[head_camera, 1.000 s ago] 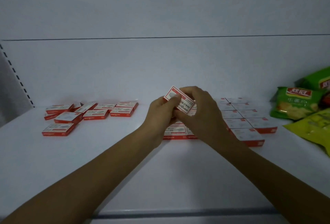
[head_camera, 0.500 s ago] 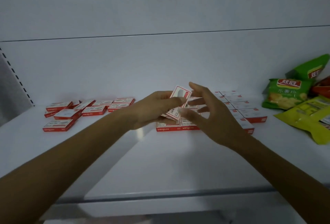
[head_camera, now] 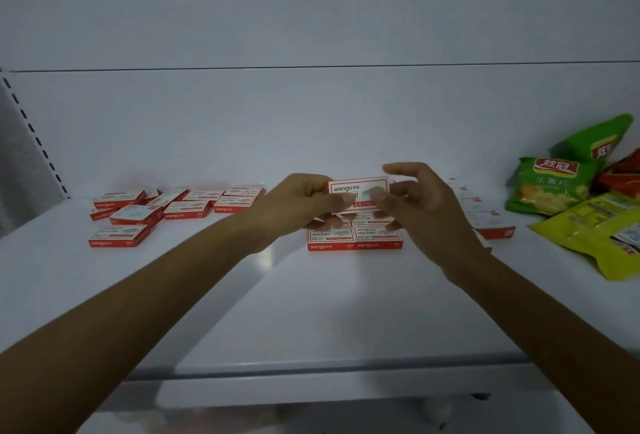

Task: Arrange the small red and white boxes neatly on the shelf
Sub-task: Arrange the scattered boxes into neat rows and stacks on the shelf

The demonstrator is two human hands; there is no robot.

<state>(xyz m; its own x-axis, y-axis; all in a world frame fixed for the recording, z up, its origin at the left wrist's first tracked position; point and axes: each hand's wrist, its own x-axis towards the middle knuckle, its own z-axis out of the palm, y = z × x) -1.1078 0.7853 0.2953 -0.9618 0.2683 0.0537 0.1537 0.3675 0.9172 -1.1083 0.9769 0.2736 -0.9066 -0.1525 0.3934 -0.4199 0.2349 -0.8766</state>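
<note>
Though aloft, box (label readable) between left hand, right hand.

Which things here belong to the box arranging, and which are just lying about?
Job: held box in left hand and right hand; arranged boxes; loose boxes; shelf.
Lying about: green snack bags; yellow bag.

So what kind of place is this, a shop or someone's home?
Most likely a shop, or a mock-up of one: a white shelf with a slotted upright at its left, many identical red and white boxes laid on it, and snack bags at its right.
</note>
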